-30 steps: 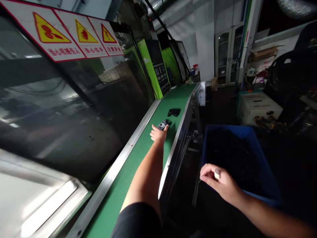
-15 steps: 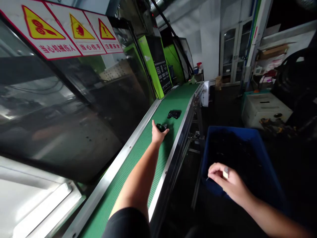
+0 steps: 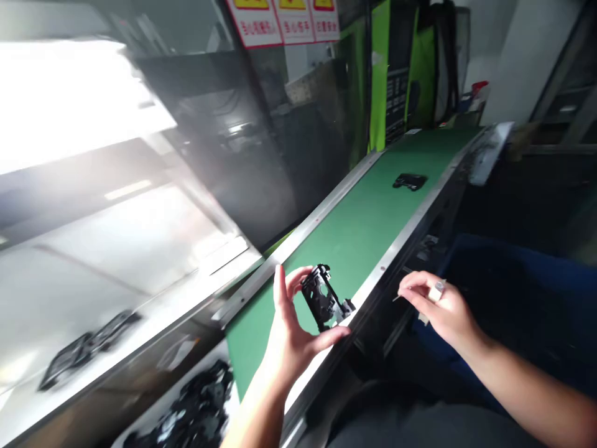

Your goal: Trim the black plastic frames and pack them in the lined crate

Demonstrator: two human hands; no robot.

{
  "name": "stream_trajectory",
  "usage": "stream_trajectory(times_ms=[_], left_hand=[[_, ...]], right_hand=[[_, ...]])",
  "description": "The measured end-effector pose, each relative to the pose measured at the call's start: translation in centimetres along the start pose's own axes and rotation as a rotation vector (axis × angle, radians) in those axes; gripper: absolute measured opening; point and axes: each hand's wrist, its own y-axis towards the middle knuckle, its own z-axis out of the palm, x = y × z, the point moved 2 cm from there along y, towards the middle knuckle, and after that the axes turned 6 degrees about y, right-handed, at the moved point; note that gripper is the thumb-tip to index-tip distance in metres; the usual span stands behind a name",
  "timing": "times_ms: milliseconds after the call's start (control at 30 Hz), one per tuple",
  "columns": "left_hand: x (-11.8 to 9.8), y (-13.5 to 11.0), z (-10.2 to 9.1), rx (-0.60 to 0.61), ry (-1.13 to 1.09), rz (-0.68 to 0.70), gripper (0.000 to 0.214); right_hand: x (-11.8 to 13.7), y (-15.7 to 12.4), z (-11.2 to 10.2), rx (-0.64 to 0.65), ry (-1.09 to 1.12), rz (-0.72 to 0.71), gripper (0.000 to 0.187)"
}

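First: Your left hand is raised at the near end of the green belt, and you have a black plastic part in it.

Second: How are you gripping it?

First: You hold it between bent fingers and an outstretched thumb, the fingers at its upper left edge and the thumb near its lower end. The part is tilted, showing you its openings, and its lower corner overlaps the metal rail from this view (whether it touches the rail, I can't tell).

Second: And your right hand?

First: It's out past the belt's right side, well apart from the part. Your fingers are curled closely round a small tool with a pale handle, and its thin tip pokes out beyond your fingertips. Behind that hand sits a blue bin, its inside too dark to read.

Second: What else lies around you?

First: Another black piece lies farther up the belt, toward its far end. On your left, blurred dark parts lie on a white surface, and below it, beside the belt's near end, you have a heap of black pieces.
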Motion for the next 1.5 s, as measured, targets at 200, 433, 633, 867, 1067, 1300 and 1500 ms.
stream_trajectory(times_ms=[200, 433, 633, 867, 1067, 1300, 1500], left_hand=[[-3.0, -7.6, -9.2, -0.025, 0.117, -0.085, 0.137], [-5.4, -15.6, -18.1, -0.121, 0.119, -0.188, 0.137], [-6.8, -22.9, -23.9, -0.195, 0.176, -0.248, 0.142], [-7.6, -29.1, -29.1, -0.201, 0.217, -0.264, 0.15], [-4.4, -34.0, -30.8, -0.291, 0.282, -0.381, 0.143], [9.0, -43.6, -33.8, -0.414, 0.507, -0.991, 0.091], [17.1, -46.6, -37.0, -0.449, 0.704, -1.406, 0.052]], right_hand=[[0.6, -2.5, 10.0, 0.139, 0.051, -0.004, 0.017], [2.3, -6.8, 21.5, 0.373, 0.099, 0.011, 0.016], [3.9, -11.8, 29.4, 0.512, 0.124, 0.025, 0.02], [4.9, -17.3, 35.2, 0.587, 0.147, 0.027, 0.021], [5.4, -18.7, 36.5, 0.59, 0.12, 0.037, 0.018], [4.0, -18.6, 35.0, 0.52, -0.021, 0.056, 0.023], [3.0, -17.7, 32.0, 0.389, -0.169, 0.04, 0.036]])
